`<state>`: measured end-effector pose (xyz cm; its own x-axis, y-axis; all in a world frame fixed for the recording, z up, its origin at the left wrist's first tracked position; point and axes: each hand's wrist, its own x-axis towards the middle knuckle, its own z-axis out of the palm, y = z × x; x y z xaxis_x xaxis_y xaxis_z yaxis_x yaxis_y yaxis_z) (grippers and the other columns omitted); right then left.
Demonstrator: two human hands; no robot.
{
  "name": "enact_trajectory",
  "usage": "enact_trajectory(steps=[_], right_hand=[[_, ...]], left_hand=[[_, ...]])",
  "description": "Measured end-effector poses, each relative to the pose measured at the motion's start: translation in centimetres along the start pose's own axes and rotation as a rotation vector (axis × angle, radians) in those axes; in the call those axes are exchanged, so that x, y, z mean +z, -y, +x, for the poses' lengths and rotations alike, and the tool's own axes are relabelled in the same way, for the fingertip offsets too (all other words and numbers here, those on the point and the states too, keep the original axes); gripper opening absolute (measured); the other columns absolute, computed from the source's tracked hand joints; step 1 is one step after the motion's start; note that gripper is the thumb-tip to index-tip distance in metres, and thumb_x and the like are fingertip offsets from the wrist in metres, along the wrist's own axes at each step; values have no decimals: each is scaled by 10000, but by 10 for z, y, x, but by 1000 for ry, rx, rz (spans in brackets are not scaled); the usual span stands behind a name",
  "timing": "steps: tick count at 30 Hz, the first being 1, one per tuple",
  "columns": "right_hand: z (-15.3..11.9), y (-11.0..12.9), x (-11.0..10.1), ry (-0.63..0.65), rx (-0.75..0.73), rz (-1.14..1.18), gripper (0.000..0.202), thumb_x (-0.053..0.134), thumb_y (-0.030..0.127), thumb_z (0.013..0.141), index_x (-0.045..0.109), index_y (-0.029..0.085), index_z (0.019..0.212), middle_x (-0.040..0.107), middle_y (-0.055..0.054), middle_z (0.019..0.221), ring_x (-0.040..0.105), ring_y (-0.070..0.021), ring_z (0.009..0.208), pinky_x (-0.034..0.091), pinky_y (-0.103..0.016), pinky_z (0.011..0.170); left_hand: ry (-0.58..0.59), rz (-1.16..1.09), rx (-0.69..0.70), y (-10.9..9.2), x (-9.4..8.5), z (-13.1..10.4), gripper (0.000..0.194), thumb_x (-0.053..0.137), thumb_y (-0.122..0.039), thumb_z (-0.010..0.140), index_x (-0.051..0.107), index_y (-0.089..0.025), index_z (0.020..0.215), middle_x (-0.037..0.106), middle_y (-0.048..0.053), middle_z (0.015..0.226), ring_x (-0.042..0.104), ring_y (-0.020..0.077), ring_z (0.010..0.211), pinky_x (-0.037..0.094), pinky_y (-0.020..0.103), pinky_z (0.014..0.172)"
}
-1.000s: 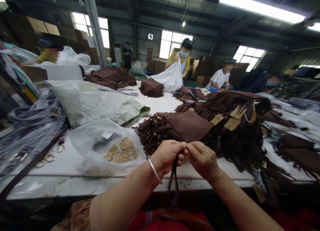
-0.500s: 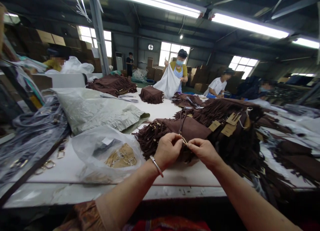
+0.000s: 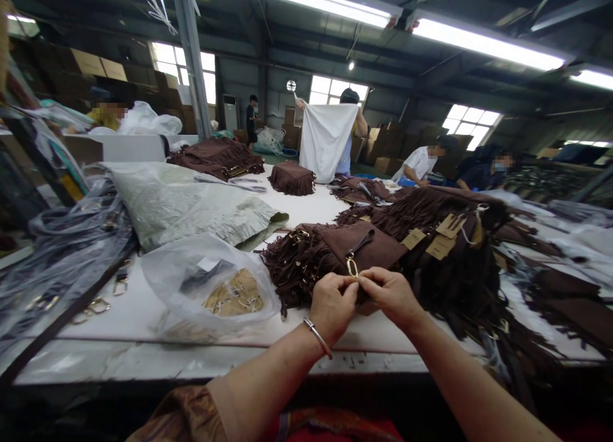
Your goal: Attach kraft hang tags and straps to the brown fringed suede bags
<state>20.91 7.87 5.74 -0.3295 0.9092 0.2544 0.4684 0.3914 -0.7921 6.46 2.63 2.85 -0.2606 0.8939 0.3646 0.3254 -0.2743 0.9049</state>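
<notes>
Head camera: left hand point(image 3: 336, 301) and right hand point(image 3: 389, 295), thumbs and forefingers pinched together, hold a gold oval metal clasp point(image 3: 353, 267) by its near end. Its long axis points away, toward a dark brown strap loop point(image 3: 364, 239), above a brown fringed bag point(image 3: 385, 246). Rightward, tan cardboard tags point(image 3: 441, 246), print unreadable; leftward, a translucent plastic bag point(image 3: 160, 263) containing tan stringed tags point(image 3: 238, 293).

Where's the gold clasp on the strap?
Head view, slightly right of centre: the gold clasp is where the left hand and right hand meet, in front of the brown fringed bag.
</notes>
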Motion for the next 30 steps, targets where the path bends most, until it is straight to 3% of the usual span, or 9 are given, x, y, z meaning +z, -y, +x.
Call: enact_trajectory(steps=[7,12,17,21,26,30], right_hand=[[-2,0,4,-27,-15,-34,257,602,411,809,717,186,764,682,-25,749,613,-189,732,463,-302,690],[-5,1,6,-59,-5,-51,249,604,410,800,725,194,773,691,-30,760,619,-196,747,460,-307,702],[-14,-2,10,-44,29,-24,260,601,432,819,738,211,824,728,-31,822,650,-203,794,481,-308,731],[-19,-10,15,-56,62,-2,255,613,432,811,743,217,858,742,-34,856,661,-211,824,492,-315,758],[-23,-17,19,-83,91,13,266,610,432,828,730,218,928,740,-34,871,658,-206,813,497,-314,743],[-36,-23,24,-88,116,29,306,601,438,849,691,217,1040,700,-12,787,614,-177,700,478,-301,655]], left_hand=[[-31,-114,-187,2,9,1,142,647,-233,817,768,-163,841,744,59,847,679,179,797,529,306,751],[-32,-124,-196,3,13,4,125,629,-205,797,734,-146,766,725,69,814,661,180,769,510,294,726],[113,-353,-276,15,2,-2,153,591,-285,827,651,-145,812,617,3,648,554,122,553,451,243,542],[182,-523,-345,27,-6,-12,146,581,-305,832,572,-161,808,521,-49,560,482,95,496,423,219,508],[176,-646,-423,29,-12,-24,184,645,-307,805,594,-138,856,585,0,709,525,97,597,458,197,511],[196,-926,-477,23,-19,-25,242,698,-324,792,580,-135,886,650,40,848,526,59,556,420,158,455]])
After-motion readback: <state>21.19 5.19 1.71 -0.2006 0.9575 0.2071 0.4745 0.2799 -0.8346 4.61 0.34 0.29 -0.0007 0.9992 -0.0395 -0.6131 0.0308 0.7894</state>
